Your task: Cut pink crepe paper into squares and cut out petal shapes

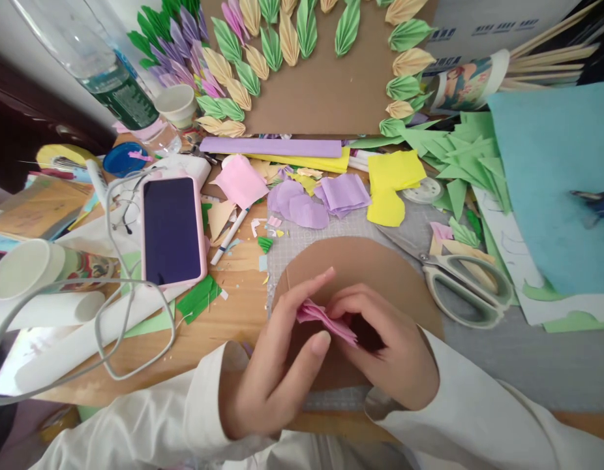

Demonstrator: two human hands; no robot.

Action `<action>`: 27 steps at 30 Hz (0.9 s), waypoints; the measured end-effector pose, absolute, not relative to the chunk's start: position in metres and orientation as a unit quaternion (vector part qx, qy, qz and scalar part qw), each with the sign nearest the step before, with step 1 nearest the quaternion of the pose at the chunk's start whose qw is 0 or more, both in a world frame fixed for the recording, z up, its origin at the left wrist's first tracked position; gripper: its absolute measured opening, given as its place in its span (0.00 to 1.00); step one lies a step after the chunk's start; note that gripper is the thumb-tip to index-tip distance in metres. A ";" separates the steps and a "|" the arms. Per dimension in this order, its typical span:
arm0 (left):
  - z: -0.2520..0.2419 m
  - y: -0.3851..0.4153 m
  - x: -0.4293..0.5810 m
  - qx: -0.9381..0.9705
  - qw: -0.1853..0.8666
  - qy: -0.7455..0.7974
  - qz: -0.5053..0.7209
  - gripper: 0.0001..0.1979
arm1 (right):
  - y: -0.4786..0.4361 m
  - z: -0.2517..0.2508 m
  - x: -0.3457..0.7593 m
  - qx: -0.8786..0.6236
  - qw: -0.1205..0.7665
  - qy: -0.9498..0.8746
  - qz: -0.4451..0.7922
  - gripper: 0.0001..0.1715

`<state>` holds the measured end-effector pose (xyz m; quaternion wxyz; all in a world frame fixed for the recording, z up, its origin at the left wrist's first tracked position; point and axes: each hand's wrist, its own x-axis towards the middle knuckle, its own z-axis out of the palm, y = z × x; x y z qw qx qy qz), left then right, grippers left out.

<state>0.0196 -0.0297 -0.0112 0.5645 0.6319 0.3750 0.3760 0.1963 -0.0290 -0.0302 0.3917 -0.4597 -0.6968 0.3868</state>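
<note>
A small folded pink paper (327, 320) is between my two hands, above a round brown cardboard disc (351, 258) on the grey cutting mat. My right hand (385, 346) has its fingers bent and pressed on the paper's right part. My left hand (285, 356) has thumb and fingers apart, around the paper's left end, with the index finger stretched out above it. Scissors (471, 287) lie right of the disc, blades pointing up and left. Beyond the disc lie purple paper pieces (344, 194) and yellow paper pieces (394, 183).
A phone (172, 232), a looping white cable (106, 356) and paper cups (25, 269) are on the left. A bottle (119, 91) stands at the back left. Cardboard with folded paper leaves (316, 98) is behind; green scraps (471, 147) and blue paper (551, 196) lie right.
</note>
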 end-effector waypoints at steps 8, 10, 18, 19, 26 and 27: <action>-0.016 -0.033 0.029 0.628 0.498 0.439 0.406 0.20 | -0.032 -0.030 0.194 -0.455 0.388 -0.702 0.387 0.12; -0.017 -0.033 0.030 0.627 0.496 0.441 0.408 0.19 | -0.032 -0.029 0.194 -0.457 0.384 -0.702 0.389 0.12; -0.018 -0.033 0.030 0.605 0.524 0.430 0.417 0.19 | -0.031 -0.028 0.192 -0.461 0.377 -0.705 0.384 0.11; -0.018 -0.033 0.030 0.601 0.528 0.431 0.417 0.19 | -0.031 -0.028 0.192 -0.464 0.374 -0.707 0.381 0.11; -0.021 -0.027 0.025 0.584 0.547 0.397 0.449 0.22 | -0.029 -0.027 0.197 -0.463 0.405 -0.711 0.339 0.11; -0.022 -0.026 0.024 0.575 0.550 0.391 0.462 0.23 | -0.028 -0.026 0.201 -0.466 0.412 -0.717 0.316 0.11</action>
